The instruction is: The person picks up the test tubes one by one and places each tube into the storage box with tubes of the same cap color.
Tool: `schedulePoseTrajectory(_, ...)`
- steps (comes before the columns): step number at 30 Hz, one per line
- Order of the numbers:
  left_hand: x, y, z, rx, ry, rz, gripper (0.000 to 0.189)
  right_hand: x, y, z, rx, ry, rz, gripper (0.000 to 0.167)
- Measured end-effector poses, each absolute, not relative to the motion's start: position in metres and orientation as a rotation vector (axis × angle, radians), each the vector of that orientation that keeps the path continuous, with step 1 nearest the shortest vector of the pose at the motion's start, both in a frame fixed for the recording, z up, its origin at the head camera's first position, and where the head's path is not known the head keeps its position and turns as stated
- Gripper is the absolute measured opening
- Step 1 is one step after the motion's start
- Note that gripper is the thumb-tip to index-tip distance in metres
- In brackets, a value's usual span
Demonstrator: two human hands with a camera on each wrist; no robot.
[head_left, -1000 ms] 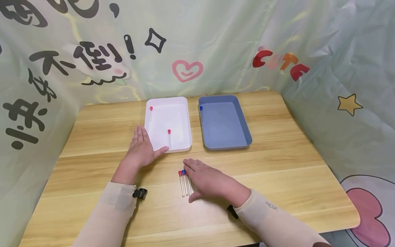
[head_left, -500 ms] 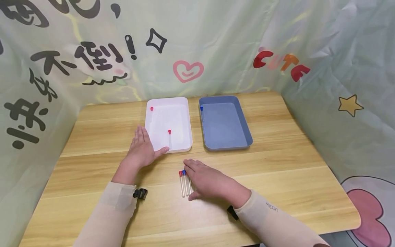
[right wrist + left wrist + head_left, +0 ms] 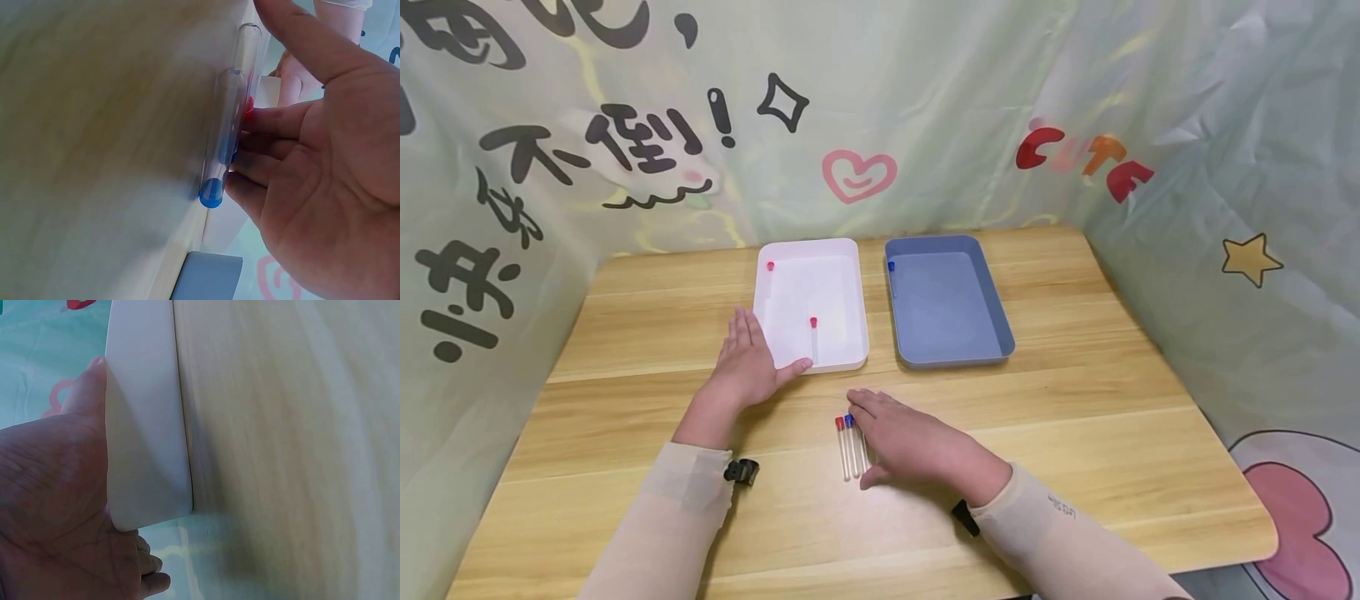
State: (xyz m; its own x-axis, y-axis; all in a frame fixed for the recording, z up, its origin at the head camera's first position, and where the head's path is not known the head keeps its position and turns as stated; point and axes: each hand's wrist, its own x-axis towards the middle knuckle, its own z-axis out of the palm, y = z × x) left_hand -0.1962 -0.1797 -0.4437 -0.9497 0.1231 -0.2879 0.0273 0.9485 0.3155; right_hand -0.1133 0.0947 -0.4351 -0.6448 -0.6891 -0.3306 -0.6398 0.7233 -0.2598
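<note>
So the outfit's pretty simple: left sleeve (image 3: 651, 533) and right sleeve (image 3: 1067, 537) are both plain pale beige, long and fairly snug, stopping around the wrists. Left hand (image 3: 747, 367) and right hand (image 3: 913, 442) are bare. There's a small chunky black clip (image 3: 742, 472) at the left cuff, plus a black piece (image 3: 965, 517) poking out by the right one. Right sleeve's also got tiny dark lettering (image 3: 1062, 506), too blurry to read tbh.
</note>
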Motion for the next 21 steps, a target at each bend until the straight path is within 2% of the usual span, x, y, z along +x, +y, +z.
schedulePoseTrajectory(21, -0.195, -0.180, -0.446, 0.112, 2.805, 0.439, 0.131, -0.125, 0.101, -0.424, -0.981, 2.537, -0.326, 0.105)
